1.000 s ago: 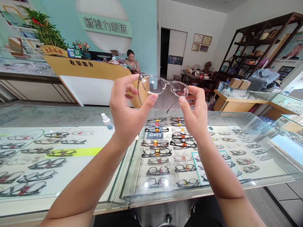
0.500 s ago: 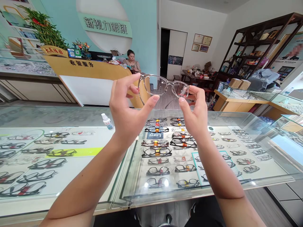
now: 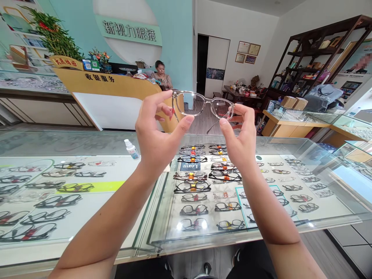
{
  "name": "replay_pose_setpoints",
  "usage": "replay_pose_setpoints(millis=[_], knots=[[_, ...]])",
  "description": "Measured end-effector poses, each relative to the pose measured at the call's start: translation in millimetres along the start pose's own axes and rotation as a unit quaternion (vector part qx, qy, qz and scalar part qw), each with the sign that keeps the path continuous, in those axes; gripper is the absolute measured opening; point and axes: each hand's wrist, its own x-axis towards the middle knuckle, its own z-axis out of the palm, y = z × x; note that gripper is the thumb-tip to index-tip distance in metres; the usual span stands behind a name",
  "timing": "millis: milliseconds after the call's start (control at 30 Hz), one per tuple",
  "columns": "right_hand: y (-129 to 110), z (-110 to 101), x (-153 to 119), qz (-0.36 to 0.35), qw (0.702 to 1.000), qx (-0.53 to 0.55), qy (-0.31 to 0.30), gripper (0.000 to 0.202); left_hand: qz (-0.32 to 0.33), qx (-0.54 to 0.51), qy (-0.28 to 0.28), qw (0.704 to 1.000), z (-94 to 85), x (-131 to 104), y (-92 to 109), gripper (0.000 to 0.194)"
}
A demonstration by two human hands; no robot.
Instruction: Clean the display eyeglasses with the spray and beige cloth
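A pair of eyeglasses (image 3: 207, 101) with a clear greyish frame is held up above the glass display case. My left hand (image 3: 158, 133) grips its left end, index finger at the top corner and thumb under the left lens. At the other end, my right hand (image 3: 240, 137) pinches the frame's right corner between thumb and fingers. A thin temple arm hangs down behind the right lens. Below, rows of eyeglasses (image 3: 193, 187) lie inside the case.
A white spray bottle (image 3: 132, 149) stands left of my left wrist on the glass display case (image 3: 162, 245). Farther back, a person (image 3: 163, 75) sits behind a yellow-and-white counter (image 3: 116, 112). A dark shelf (image 3: 316, 52) and cardboard boxes (image 3: 300, 104) are at the right.
The eyeglasses have turned slightly and shifted a little to the right, with both hands still on them. My right hand has moved slightly right.
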Motion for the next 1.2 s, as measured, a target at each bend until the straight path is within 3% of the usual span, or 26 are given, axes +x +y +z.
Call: replay_pose_setpoints(millis=[667, 1033, 1200], knots=[[-6.5, -5.7, 1.9, -0.042, 0.998, -0.005, 0.049, 0.048, -0.089, -0.105, -0.061, 0.989, 3.3, 4.4, -23.2, 0.054], [-4.5, -6.1, 2.2, -0.052, 0.997, -0.024, 0.043, 0.050, -0.099, -0.117, -0.064, 0.986, 4.9, 3.9, -26.7, 0.052], [-3.8, -5.6, 2.7, -0.047, 0.998, -0.017, 0.046, 0.045, -0.092, -0.101, -0.050, 0.989, 4.3, 2.7, -19.0, 0.050]])
